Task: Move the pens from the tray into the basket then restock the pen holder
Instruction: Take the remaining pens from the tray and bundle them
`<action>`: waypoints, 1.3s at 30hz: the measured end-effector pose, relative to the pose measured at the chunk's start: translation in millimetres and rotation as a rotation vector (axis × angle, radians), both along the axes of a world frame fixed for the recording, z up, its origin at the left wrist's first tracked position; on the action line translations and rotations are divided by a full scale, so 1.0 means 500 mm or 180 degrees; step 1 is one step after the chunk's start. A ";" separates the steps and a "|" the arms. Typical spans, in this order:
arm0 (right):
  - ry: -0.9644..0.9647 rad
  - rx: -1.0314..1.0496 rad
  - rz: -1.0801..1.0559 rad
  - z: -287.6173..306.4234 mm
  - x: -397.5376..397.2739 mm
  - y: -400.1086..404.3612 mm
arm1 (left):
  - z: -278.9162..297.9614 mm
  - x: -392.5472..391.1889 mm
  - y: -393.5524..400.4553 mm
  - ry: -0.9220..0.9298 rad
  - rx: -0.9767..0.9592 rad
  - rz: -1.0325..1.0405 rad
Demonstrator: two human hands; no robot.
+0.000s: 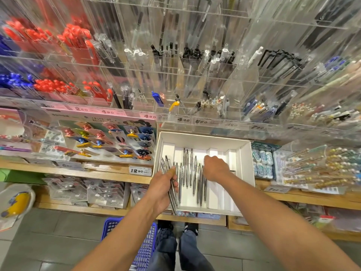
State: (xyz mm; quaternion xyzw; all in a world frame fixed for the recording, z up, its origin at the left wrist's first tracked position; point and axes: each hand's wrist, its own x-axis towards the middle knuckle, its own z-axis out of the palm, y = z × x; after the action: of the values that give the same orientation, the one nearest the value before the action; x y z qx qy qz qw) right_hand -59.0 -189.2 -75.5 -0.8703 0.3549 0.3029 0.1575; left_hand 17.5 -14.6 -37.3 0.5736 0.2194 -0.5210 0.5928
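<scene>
- White cardboard tray point(243, 153) is sitting on the wooden shelf point(97, 174), just below the clear acrylic pen holder point(195, 71) that is filling the wall above.
- Silver pens point(192, 173) are lying lengthwise in the tray's middle slots, side by side; the slots to their right are showing bare white.
- The left hand point(161, 189) is gripping a bundle of pens point(172, 190) at the tray's left edge, fingers and thumb curling round the bundle, its tips pointing up and away.
- The right hand point(214, 168) is reaching down into the tray with its back to the camera, knuckles bent over the upper ends of the lying pens; the fingertips are hiding beneath the hand, so whether they are pinching a pen cannot be told.
- The blue basket point(145, 249) is standing on the grey floor under the left forearm, beside the person's dark shoes.
- Price labels point(139, 170) are lining the shelf edges.
- Red and blue pens are crowding the acrylic compartments on the left.
</scene>
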 end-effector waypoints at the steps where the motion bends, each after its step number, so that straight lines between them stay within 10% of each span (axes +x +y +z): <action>1: 0.0018 -0.0059 0.0061 -0.003 0.004 -0.001 | -0.002 0.000 -0.001 0.0006 -0.0009 0.0014; 19: -0.2441 0.2721 -0.1948 0.104 0.023 0.013 | -0.004 -0.013 -0.050 -0.0592 -0.0533 -0.1047; 22: -0.2271 0.1504 -0.1744 0.060 0.025 -0.006 | -0.008 -0.012 -0.046 -0.0464 -0.0390 -0.0835; 27: -0.0185 0.0212 0.0078 -0.016 -0.018 -0.009 | -0.012 0.000 -0.024 -0.0312 -0.0155 -0.0535; 33: -0.0304 -0.0035 0.0390 -0.025 -0.025 0.003 | -0.022 0.011 -0.013 -0.0273 -0.0106 -0.0413; 39: -0.1235 0.0896 -0.0806 -0.003 -0.033 -0.003 | -0.026 0.012 -0.013 -0.0253 -0.0121 -0.0375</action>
State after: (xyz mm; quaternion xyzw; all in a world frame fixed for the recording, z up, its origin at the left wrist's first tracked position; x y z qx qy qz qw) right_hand -75.7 -190.8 -77.0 -0.8303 0.3785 0.1547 0.3786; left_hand 23.7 -21.2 -50.3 0.5943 0.1516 -0.5360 0.5801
